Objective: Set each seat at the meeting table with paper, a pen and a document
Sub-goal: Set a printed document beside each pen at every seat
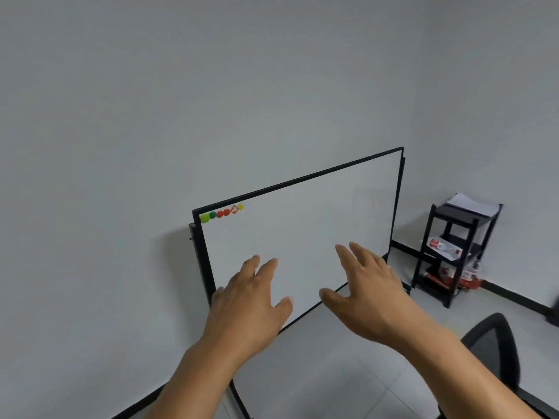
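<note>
Grey wall (151, 101) fills most of what I see, from nine o'clock round to two o'clock, with a black skirting strip running along its foot. Pale tiled floor (348, 373) spreads below, toward five and six o'clock.

A whiteboard (302, 231) in a black frame stands tilted across the middle, its face blank apart from a short row of magnets (219, 213) in the top left corner: green, red and a couple of small yellow shapes.

Both arms reach forward from six o'clock in front of the board. The left hand (251, 300) has its fingers straight and spread, palm down, holding nothing. The right hand (366, 291) is the same, fingers splayed and relaxed, its grip loose on nothing at all. Whether either touches the board I cannot tell.

At five o'clock the mesh back of a black chair (493, 349) pokes into the corner.

At three o'clock a black shelf (453, 255) stands against the wall. On its top tier lies a stack of paper (472, 205), white, well apart from both hands. The middle tier holds a white box with red print (444, 247), and the bottom tier holds a jumble of red and white items (456, 275), too small to make out.
</note>
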{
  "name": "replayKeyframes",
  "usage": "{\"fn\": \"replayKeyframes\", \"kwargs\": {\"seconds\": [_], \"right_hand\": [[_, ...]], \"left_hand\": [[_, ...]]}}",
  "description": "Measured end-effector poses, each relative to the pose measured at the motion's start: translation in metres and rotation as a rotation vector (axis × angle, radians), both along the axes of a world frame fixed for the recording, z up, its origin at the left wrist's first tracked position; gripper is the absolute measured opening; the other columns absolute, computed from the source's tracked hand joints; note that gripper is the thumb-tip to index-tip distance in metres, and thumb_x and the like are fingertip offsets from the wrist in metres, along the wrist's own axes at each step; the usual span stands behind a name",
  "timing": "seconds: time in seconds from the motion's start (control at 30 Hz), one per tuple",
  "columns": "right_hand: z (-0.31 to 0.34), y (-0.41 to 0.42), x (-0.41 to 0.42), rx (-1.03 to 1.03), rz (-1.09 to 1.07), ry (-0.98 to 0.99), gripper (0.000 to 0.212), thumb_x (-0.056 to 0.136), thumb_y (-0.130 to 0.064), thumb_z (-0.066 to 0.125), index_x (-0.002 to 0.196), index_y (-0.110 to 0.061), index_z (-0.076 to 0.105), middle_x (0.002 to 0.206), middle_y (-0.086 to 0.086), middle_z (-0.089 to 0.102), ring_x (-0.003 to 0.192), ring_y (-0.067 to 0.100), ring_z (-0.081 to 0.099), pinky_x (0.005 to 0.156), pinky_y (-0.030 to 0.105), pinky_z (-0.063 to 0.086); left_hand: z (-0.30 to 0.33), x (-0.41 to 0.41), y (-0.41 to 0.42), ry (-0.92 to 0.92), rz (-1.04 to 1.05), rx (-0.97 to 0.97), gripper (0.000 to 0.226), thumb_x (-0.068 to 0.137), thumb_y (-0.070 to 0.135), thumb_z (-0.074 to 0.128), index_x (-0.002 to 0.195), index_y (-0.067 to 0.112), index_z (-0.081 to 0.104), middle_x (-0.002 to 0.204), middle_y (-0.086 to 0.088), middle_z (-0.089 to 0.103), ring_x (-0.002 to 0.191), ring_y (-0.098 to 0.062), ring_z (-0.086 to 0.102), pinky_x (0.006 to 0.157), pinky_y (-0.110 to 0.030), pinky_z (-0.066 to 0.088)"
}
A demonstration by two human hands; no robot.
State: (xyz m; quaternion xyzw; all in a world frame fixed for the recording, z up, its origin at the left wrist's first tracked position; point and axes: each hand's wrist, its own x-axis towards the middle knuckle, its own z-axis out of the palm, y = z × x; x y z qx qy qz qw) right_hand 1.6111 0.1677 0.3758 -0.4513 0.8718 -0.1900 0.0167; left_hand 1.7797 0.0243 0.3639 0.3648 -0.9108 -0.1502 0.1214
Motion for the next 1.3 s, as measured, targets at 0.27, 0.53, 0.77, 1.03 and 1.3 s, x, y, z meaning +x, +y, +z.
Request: {"fn": "replayKeyframes", "kwargs": {"seconds": [0.27,0.53,0.77,1.03,1.3], "right_hand": [[0.011,-0.064,-0.068,0.015,-0.195,-0.02,0.09,0.101,-0.062,0.052,0.171,-0.028,0.007,0.18,0.002,0.006,0.166,0.026,0.007,0.134,0.051,0.015],[0.004,-0.106,-0.183,0.032,-0.322,-0.064,0.06,0.101,-0.061,0.051,0.142,-0.017,0.054,0.153,0.001,0.05,0.138,0.024,0.048,0.11,0.041,0.049],[0.004,-0.135,-0.305,0.01,-0.363,-0.069,0.058,0.1,-0.067,0.05,0.141,-0.026,0.057,0.15,-0.004,0.051,0.137,0.022,0.048,0.105,0.041,0.051],[0.015,-0.111,-0.435,0.016,-0.591,-0.076,0.037,0.098,-0.064,0.05,0.099,-0.028,0.053,0.124,-0.002,0.057,0.109,0.022,0.054,0.093,0.041,0.054],[0.001,-0.095,-0.566,0.066,-0.777,-0.073,0.049,0.1,-0.064,0.049,0.129,-0.027,0.061,0.132,-0.001,0.058,0.121,0.026,0.053,0.099,0.045,0.052]], "left_hand": [[0.014,-0.087,-0.103,-0.026,-0.172,0.006,0.078,0.106,0.063,0.05,0.172,0.04,0.015,0.182,0.009,0.008,0.162,-0.018,0.031,0.128,-0.05,0.033],[0.012,-0.222,-0.16,-0.086,-0.312,-0.056,0.066,0.106,0.063,0.049,0.165,0.037,0.038,0.165,0.013,0.043,0.147,-0.013,0.049,0.118,-0.039,0.045],[0.037,-0.36,-0.192,-0.156,-0.372,-0.147,0.061,0.106,0.064,0.048,0.16,0.038,0.044,0.16,0.013,0.047,0.136,-0.013,0.058,0.104,-0.032,0.049],[0.051,-0.539,-0.176,-0.139,-0.581,-0.184,0.059,0.105,0.065,0.048,0.158,0.039,0.046,0.158,0.013,0.048,0.132,-0.013,0.06,0.1,-0.033,0.05],[0.027,-0.724,-0.159,-0.13,-0.842,-0.193,0.053,0.104,0.062,0.055,0.15,0.037,0.056,0.149,0.007,0.058,0.128,-0.02,0.062,0.1,-0.038,0.055]]}}
